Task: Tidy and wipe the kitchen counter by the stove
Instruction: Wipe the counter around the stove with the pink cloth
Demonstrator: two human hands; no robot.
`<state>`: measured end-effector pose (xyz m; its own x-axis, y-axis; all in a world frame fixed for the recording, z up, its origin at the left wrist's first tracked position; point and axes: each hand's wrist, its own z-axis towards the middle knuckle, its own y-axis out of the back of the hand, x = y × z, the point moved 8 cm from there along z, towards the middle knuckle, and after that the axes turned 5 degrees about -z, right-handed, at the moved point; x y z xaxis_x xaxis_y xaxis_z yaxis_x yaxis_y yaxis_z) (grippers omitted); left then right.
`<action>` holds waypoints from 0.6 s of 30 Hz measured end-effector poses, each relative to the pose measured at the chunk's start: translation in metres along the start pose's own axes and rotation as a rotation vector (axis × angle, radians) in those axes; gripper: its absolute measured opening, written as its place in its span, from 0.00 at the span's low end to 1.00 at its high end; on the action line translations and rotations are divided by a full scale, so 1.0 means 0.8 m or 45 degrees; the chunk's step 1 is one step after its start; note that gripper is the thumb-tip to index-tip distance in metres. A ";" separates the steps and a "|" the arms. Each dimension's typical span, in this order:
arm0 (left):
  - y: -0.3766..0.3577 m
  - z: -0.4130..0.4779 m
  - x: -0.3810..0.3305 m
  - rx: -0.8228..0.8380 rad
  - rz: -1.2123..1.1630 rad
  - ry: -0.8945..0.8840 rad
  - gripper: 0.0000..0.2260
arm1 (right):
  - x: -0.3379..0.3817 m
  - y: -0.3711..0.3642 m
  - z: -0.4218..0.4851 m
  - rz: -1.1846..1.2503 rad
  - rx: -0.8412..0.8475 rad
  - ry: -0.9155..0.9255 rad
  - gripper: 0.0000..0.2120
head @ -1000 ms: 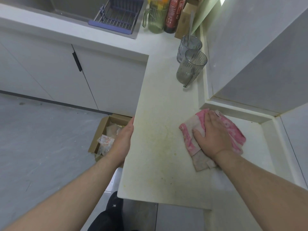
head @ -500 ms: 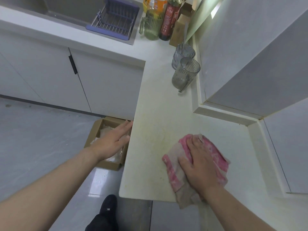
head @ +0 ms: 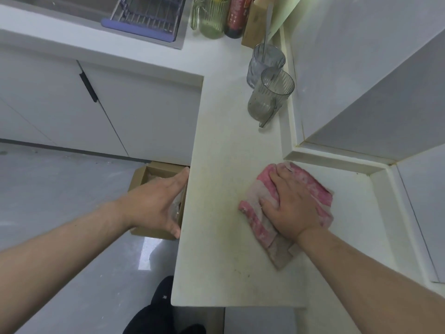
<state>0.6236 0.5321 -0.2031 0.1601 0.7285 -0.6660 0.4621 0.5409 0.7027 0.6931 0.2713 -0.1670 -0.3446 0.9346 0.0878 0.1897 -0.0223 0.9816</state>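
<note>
Right hand point(head: 291, 203) flat, fingers spread, pressing the cloth point(head: 317, 189) onto the surface point(head: 221, 145) at 3 o'clock of frame, near the wall corner. Left hand point(head: 154, 203) open, fingers straight, held just beside the surface edge at 9 o'clock, above a box point(head: 142, 174) on the floor point(head: 60, 201). Contact with the edge cannot be told.

Risks (judged):
- A sweep toward 9 o'clock may carry crumbs past the left hand, missing the box and landing on the floor.
- A stroke toward 12 o'clock could strike the glasses point(head: 267, 100), which stand close together by the wall and look easy to tip.
- The cloth looks soiled at its near end, so it may smear the yellowish marks rather than lift them.

Surface: pale, narrow, yellow-stained, dark specks toward 6 o'clock.

Room: white cabinets point(head: 144, 116) at 10 o'clock. Rack point(head: 149, 20), jug point(head: 212, 20) and bottle point(head: 234, 20) at 12 o'clock.
</note>
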 end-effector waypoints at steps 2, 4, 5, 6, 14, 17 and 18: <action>0.003 0.001 -0.006 -0.004 -0.033 -0.025 0.65 | -0.004 0.006 0.017 -0.012 -0.015 -0.020 0.42; 0.005 0.001 -0.006 0.004 -0.060 -0.014 0.65 | -0.005 0.010 0.025 -0.036 -0.015 -0.024 0.42; 0.005 0.000 -0.006 0.014 -0.069 -0.007 0.65 | -0.005 0.011 0.025 -0.047 -0.011 -0.024 0.41; 0.005 0.000 -0.006 0.021 -0.079 0.000 0.65 | -0.004 0.010 0.023 -0.052 -0.010 -0.020 0.41; 0.013 -0.003 -0.013 0.003 -0.047 0.025 0.64 | 0.015 -0.010 -0.019 0.049 0.109 -0.152 0.34; 0.012 -0.004 -0.012 0.005 -0.089 0.038 0.64 | 0.020 -0.021 -0.064 0.179 0.130 -0.178 0.30; 0.011 -0.004 -0.012 0.010 -0.101 0.044 0.64 | 0.021 -0.024 -0.077 0.200 0.132 -0.200 0.30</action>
<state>0.6236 0.5316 -0.1898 0.0923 0.6976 -0.7105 0.4792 0.5944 0.6458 0.6274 0.2654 -0.1736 -0.1578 0.9664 0.2029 0.3257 -0.1431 0.9346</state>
